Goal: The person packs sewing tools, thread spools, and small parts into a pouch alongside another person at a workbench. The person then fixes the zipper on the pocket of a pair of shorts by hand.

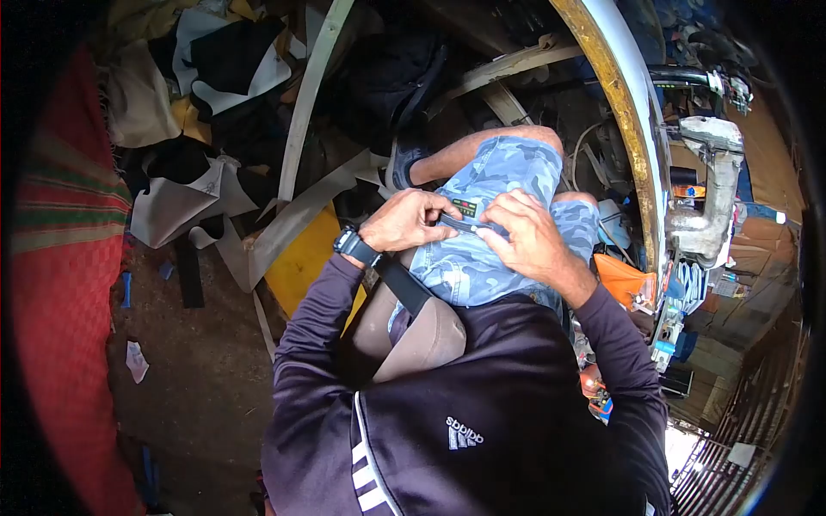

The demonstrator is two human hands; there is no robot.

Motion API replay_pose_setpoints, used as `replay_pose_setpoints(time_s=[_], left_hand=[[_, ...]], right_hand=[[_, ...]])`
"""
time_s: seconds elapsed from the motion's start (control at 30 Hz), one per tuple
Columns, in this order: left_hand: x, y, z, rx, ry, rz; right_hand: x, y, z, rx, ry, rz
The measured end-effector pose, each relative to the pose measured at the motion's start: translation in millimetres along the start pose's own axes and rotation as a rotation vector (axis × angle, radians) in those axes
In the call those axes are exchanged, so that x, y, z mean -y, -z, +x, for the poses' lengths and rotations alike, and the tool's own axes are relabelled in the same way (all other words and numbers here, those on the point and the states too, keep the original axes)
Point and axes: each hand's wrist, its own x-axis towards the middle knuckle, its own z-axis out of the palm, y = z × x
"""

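Note:
Over my lap, both hands pinch a narrow dark strip (462,225). My left hand (401,221), with a black watch (355,248) on its wrist, grips the strip's left end between thumb and fingers. The right part of the strip is held between the thumb and fingers of my right hand (527,234). Blue camouflage shorts (508,163) lie under both hands. A small dark label with red and green marks (465,207) shows just above the strip. Beside my left wrist, a black band joins a grey-brown padded piece (430,340) on my lap.
Black and white material scraps (185,202) and a yellow sheet (301,267) lie on the floor at left. A red striped cloth (69,284) hangs at far left. On the right are a curved wooden edge (621,99), a grey metal machine (710,189) and an orange item (621,279).

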Motion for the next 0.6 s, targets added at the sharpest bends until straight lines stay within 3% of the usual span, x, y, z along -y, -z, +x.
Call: replay_pose_setpoints(time_s=[0.1, 0.3, 0.6], left_hand=[[12, -15, 6, -0.053, -0.165, -0.003], [10, -12, 2, -0.069, -0.218, 0.054], [2, -4, 0, 0.014, -0.189, 0.0]], right_hand=[[2, -15, 7, -0.017, 0.019, -0.047], [9, -25, 8, 0.06, -0.15, 0.049], [13, -29, -1, -0.066, -0.122, 0.034]])
